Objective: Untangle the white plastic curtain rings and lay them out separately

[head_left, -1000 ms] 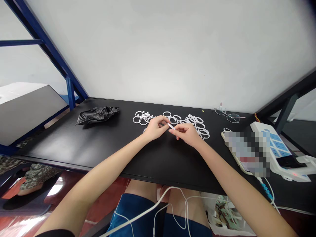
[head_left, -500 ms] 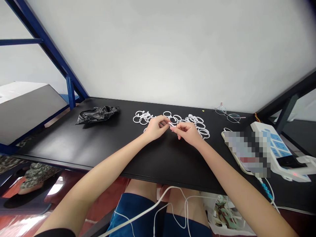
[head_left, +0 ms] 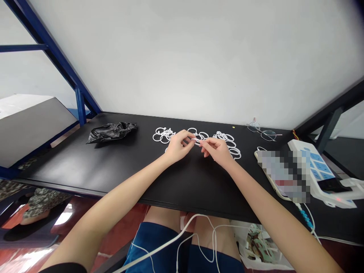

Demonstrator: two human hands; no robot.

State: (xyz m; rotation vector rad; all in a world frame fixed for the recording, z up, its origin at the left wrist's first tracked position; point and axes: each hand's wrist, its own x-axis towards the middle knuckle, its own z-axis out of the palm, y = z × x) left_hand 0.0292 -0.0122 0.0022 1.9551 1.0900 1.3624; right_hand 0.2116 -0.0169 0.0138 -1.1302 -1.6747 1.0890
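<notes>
Left hand (head_left: 176,146): fingertips pinch 1 white plastic ring (head_left: 196,141), apparently steadying it.
Right hand (head_left: 217,150): fingertips closed on the same ring's opposite end.
Ring position: just above the black table (head_left: 113,167), beside the ring pile (head_left: 231,146).

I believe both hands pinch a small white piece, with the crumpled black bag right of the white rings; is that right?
Not quite: the head view shows the crumpled black bag left of the white rings; the left hand and right hand do pinch the small white piece.
</notes>
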